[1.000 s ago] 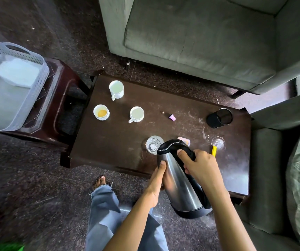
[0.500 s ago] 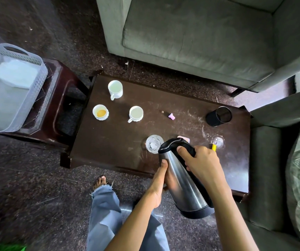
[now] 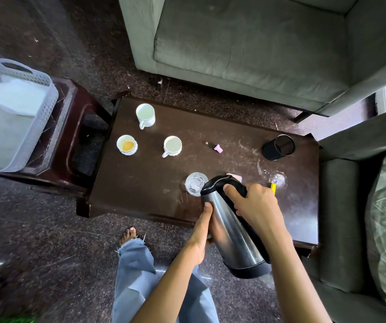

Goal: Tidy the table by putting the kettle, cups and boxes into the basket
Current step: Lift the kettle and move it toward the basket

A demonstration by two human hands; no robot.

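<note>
A steel kettle (image 3: 232,231) with a black lid and base hangs tilted above the near edge of the dark table (image 3: 145,183). My right hand (image 3: 256,206) grips its black handle; my left hand (image 3: 202,231) presses against its body. Three white cups stand at the table's left: one at the far side (image 3: 145,115), one with orange liquid (image 3: 127,144), one further right (image 3: 172,145). A clear glass (image 3: 195,183) stands right beside the kettle's lid. A second glass (image 3: 278,179) and a black cup (image 3: 278,147) are at the right. The grey basket (image 3: 40,127) sits on a side table at the left.
A pink box corner (image 3: 236,176) peeks from behind the kettle, and a yellow item (image 3: 273,188) lies by my right hand. A small pink piece (image 3: 218,148) rests mid-table. Grey sofas (image 3: 245,43) flank the far and right sides. My leg and foot (image 3: 129,236) are below the table.
The kettle has barely shifted in my hands, its base drifting a little right. Both hands keep the same hold.
</note>
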